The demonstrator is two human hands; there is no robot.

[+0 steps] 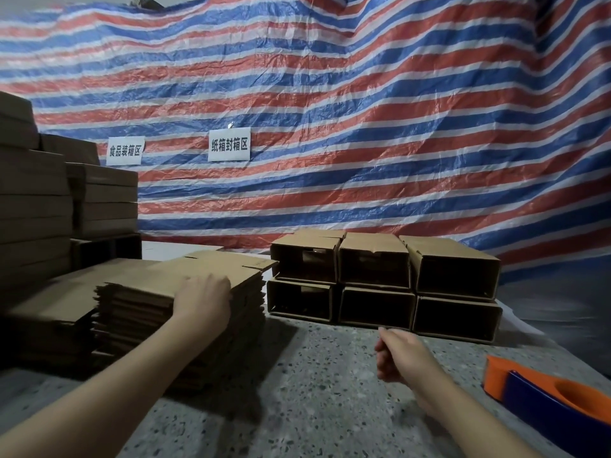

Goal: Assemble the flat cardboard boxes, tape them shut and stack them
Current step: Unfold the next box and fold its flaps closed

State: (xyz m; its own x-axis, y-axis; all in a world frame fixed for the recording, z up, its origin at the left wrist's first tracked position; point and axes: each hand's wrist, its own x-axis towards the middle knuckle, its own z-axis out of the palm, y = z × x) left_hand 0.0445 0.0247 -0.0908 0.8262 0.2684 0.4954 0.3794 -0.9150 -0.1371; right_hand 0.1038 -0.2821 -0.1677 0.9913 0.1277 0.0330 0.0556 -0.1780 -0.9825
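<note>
On the speckled table (pixel 324 408), left of centre, sits a tall pile of flat boxes (pixel 158 312), their cut edges facing near. A second, lower pile of flats (pixel 49 305) lies just left of it, touching. The left hand (pixel 203 300) rests on the near edge of the top sheet of the tall pile, fingers bent over the top; whether it has pinched the sheet or only lies on it cannot be told.

Right of the pile, farther back, stand six assembled boxes (pixel 383 285), stacked two high and three across, their near ends open and dark inside. They sit close together, the right pair set a little nearer than the others.

The right hand (pixel 401 355) hovers over bare table near the front of that stack, apart from it, with fingers loosely curled and nothing in them.

At the right edge, near, lies an orange and blue tape dispenser (pixel 555 401), well apart from both hands and partly cut off by the frame.

Far left, more cartons (pixel 66 200) are heaped high, some closed and flat-sided. Behind everything hangs a red, white and blue striped tarp (pixel 363 110), creased, bearing two white paper signs (pixel 228 143) with black characters, one above the pile and one further left.
</note>
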